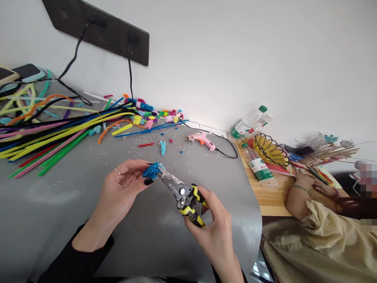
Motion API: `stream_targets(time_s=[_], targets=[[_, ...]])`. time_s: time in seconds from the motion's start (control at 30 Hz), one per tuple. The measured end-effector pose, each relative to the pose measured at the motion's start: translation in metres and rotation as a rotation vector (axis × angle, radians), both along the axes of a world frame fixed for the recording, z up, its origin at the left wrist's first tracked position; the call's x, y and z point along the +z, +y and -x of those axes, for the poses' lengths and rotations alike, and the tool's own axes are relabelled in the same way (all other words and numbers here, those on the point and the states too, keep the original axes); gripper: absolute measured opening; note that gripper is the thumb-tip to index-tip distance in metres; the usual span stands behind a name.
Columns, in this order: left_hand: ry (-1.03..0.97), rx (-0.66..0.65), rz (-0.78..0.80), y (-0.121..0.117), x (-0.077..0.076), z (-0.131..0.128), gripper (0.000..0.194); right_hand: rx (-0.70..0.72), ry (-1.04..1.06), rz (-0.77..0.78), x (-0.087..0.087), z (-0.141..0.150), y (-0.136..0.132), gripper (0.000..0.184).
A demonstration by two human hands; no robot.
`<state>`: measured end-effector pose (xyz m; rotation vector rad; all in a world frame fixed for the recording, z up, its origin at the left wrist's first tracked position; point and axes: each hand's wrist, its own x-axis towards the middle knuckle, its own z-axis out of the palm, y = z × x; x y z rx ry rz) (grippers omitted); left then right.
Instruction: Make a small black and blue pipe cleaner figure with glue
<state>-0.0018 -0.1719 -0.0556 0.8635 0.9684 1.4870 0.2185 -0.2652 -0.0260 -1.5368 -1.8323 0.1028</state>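
Observation:
Between the thumb and fingers of my left hand (pixel 119 188) is a small blue fuzzy pipe-cleaner piece (pixel 150 170). My right hand (pixel 216 224) grips the yellow-and-black handles of wire-cutting pliers (pixel 182 192), whose jaws point up and left. The jaw tips meet the blue piece at its right side; whether they close on it I cannot tell. Whitish residue coats one jaw. Beyond my hands, a light-blue pipe-cleaner bit (pixel 162 147) and a short red piece (pixel 146 145) lie on the grey table (pixel 141 236).
A pink glue gun (pixel 202 140) with a black cord rests toward the back. Long coloured pipe cleaners (pixel 64 137) cover the left side, near small finished figures (pixel 150 120). Plastic bottles (pixel 260 169) and a yellow basket (pixel 269 149) stand right, beside another person's arms (pixel 300 192).

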Motion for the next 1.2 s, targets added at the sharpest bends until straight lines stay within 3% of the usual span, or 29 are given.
stream_targets(time_s=[0.5, 0.67, 0.8, 1.2], targets=[[0.031, -0.005, 0.020, -0.002, -0.002, 0.000, 0.034, -0.068, -0.121, -0.083, -0.001, -0.007, -0.003, 0.040], [0.058, -0.010, 0.010, -0.001, -0.006, 0.000, 0.032, -0.072, -0.030, -0.080, 0.000, -0.005, 0.000, 0.036], [0.090, -0.008, -0.039, -0.001, -0.006, 0.000, 0.027, -0.064, 0.062, -0.023, 0.003, -0.004, 0.002, 0.042], [0.140, -0.067, -0.131, -0.004, 0.005, -0.004, 0.020, 0.017, -0.025, 0.042, 0.007, -0.001, 0.001, 0.058]])
